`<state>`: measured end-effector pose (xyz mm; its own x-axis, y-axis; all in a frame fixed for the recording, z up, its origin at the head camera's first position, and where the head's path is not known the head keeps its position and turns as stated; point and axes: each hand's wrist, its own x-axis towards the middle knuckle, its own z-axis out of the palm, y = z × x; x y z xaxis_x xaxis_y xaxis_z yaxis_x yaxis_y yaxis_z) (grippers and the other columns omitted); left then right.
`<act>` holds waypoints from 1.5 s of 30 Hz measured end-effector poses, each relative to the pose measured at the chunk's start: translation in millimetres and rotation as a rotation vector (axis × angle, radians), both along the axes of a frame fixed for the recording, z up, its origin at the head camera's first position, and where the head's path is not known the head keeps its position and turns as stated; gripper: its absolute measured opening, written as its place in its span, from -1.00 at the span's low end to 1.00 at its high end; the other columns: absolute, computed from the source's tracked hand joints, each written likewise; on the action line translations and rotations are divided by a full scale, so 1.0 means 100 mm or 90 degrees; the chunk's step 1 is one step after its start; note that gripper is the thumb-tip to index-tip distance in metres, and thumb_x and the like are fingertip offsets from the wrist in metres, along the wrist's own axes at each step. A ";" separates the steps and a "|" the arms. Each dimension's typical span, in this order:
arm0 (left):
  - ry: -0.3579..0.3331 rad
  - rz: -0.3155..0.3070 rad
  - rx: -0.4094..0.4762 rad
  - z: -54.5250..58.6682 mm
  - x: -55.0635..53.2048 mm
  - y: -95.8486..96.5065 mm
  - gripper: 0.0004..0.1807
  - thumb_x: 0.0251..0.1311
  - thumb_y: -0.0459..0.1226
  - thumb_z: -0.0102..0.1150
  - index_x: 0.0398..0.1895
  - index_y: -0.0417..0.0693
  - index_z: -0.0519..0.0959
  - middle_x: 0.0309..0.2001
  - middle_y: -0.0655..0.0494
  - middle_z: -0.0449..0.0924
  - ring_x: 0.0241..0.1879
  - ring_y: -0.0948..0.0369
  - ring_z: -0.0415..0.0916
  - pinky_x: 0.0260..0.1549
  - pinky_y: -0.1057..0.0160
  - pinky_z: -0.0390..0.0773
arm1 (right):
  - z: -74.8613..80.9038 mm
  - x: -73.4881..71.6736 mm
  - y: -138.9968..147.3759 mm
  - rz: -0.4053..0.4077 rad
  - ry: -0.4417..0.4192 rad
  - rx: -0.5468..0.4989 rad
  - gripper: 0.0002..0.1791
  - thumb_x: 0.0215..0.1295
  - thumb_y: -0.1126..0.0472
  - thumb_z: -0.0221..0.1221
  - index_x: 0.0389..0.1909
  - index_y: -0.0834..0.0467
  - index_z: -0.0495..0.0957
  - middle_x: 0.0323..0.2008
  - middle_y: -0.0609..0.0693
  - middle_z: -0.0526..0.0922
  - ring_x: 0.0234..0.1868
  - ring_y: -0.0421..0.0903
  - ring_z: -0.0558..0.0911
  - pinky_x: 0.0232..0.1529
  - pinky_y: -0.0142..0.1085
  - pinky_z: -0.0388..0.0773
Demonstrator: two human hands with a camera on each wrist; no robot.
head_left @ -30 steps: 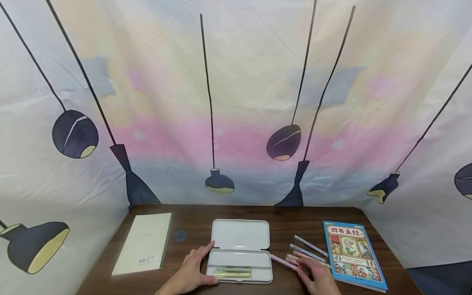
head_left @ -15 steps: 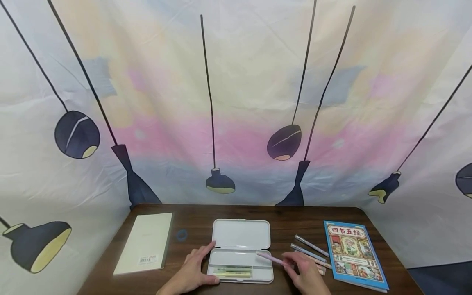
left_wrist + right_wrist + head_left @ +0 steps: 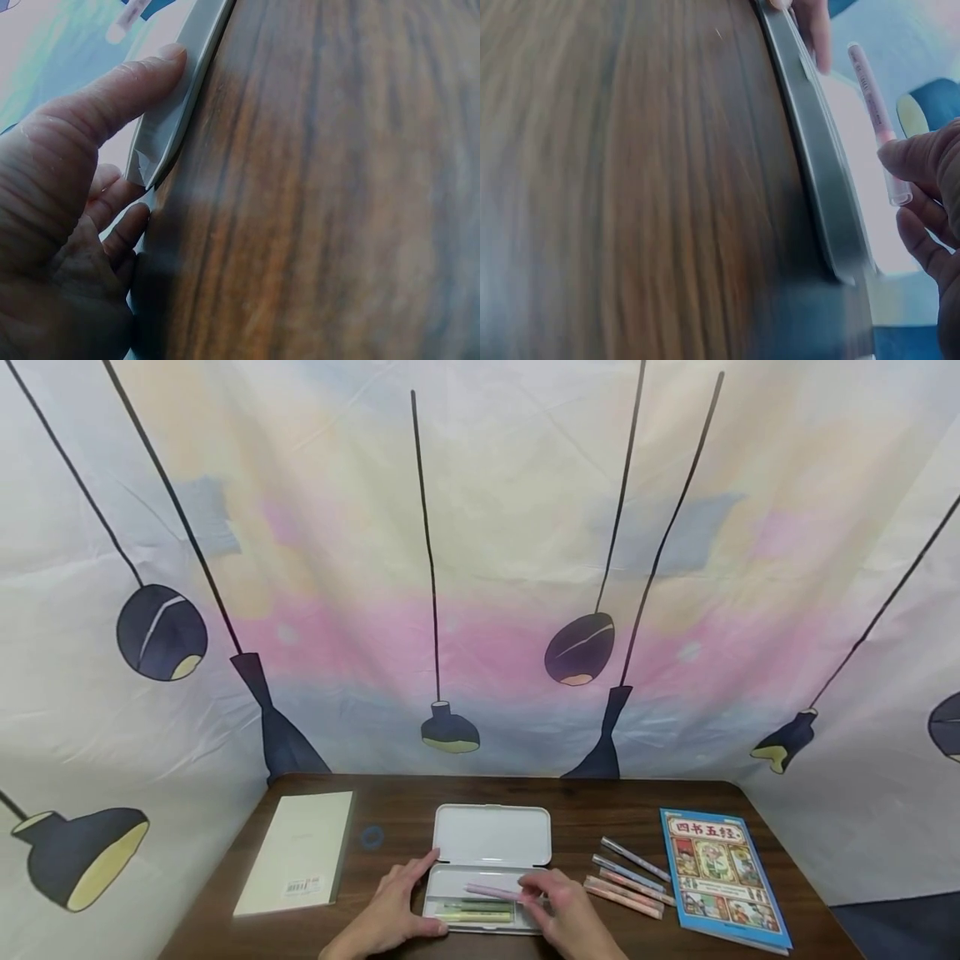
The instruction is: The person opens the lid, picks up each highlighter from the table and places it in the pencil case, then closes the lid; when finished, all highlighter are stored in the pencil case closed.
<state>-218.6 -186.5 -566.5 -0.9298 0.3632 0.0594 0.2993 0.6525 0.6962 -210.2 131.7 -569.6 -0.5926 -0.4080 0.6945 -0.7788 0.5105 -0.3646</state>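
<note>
An open white pencil case (image 3: 491,837) lies at the front middle of the table, lid folded back. Green and yellow pens (image 3: 476,912) lie in its front compartment. My left hand (image 3: 393,902) holds the case at its left end, thumb on the front wall and index fingertip near the hinge; in the left wrist view the thumb (image 3: 142,86) presses that wall. My right hand (image 3: 566,914) pinches a pale pink pen (image 3: 491,891) near one end, over the case's tray. In the right wrist view, the pen (image 3: 870,94) slants up from the thumb and fingers.
Several silver, blue and pink pens (image 3: 630,885) lie right of the case, near a blue-bordered picture-cover book (image 3: 723,877). At left are a cream book (image 3: 300,852) with a barcode label and a blue ring (image 3: 372,837). A lamp-patterned curtain (image 3: 495,568) hangs behind the wooden table (image 3: 600,793).
My right hand has carried the pink pen leftward from the pens at right to over the case. The left hand has stayed on the case.
</note>
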 end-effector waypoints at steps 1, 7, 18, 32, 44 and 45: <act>-0.002 -0.001 0.000 0.00 -0.01 0.00 0.21 -0.11 0.14 0.66 0.64 0.01 0.28 0.41 -0.16 0.46 0.21 -0.02 0.32 0.20 -0.31 0.35 | -0.01 -0.01 -0.04 0.013 0.004 -0.002 -0.65 0.01 0.50 0.52 -0.17 0.23 0.70 -0.28 -0.04 0.74 -0.28 -0.26 0.66 -0.24 -0.50 0.56; -0.008 0.000 0.007 -0.02 -0.02 0.00 0.22 -0.11 0.15 0.66 0.64 0.01 0.27 0.43 -0.19 0.44 0.23 -0.05 0.32 0.20 -0.34 0.34 | -0.05 -0.03 -0.19 0.041 0.009 0.024 -0.66 0.01 0.46 0.53 -0.17 0.21 0.71 -0.29 -0.09 0.75 -0.25 -0.27 0.66 -0.18 -0.48 0.56; 0.005 0.002 0.000 0.01 0.00 -0.01 0.20 -0.12 0.09 0.69 0.63 0.02 0.29 0.39 -0.13 0.47 0.21 -0.04 0.33 0.19 -0.30 0.36 | -0.02 0.00 -0.31 0.041 -0.063 0.090 -0.77 0.16 0.33 0.51 -0.18 0.10 0.73 -0.34 -0.20 0.69 -0.27 -0.35 0.59 -0.22 -0.42 0.54; 0.004 0.006 0.004 0.01 0.01 0.00 0.21 -0.12 0.11 0.68 0.64 0.04 0.28 0.40 -0.16 0.46 0.24 -0.08 0.32 0.20 -0.33 0.35 | 0.10 -0.05 -0.35 0.076 -0.213 0.134 -0.91 0.34 0.23 0.43 -0.19 0.13 0.75 -0.34 -0.17 0.74 -0.27 -0.42 0.56 -0.22 -0.42 0.56; -0.004 0.009 0.004 0.01 0.01 0.01 0.21 -0.12 0.11 0.68 0.64 0.03 0.29 0.41 -0.14 0.46 0.23 -0.06 0.31 0.20 -0.30 0.34 | 0.09 -0.03 -0.33 0.073 -0.210 0.147 -0.89 0.34 0.27 0.42 -0.16 0.14 0.76 -0.29 -0.16 0.76 -0.22 -0.37 0.62 -0.16 -0.35 0.61; -0.004 0.010 0.005 0.00 0.01 0.01 0.21 -0.12 0.10 0.69 0.64 0.04 0.29 0.40 -0.13 0.46 0.22 -0.06 0.31 0.20 -0.30 0.34 | 0.09 -0.03 -0.33 0.072 -0.210 0.148 -0.89 0.33 0.29 0.42 -0.15 0.14 0.76 -0.28 -0.16 0.76 -0.21 -0.36 0.63 -0.15 -0.34 0.61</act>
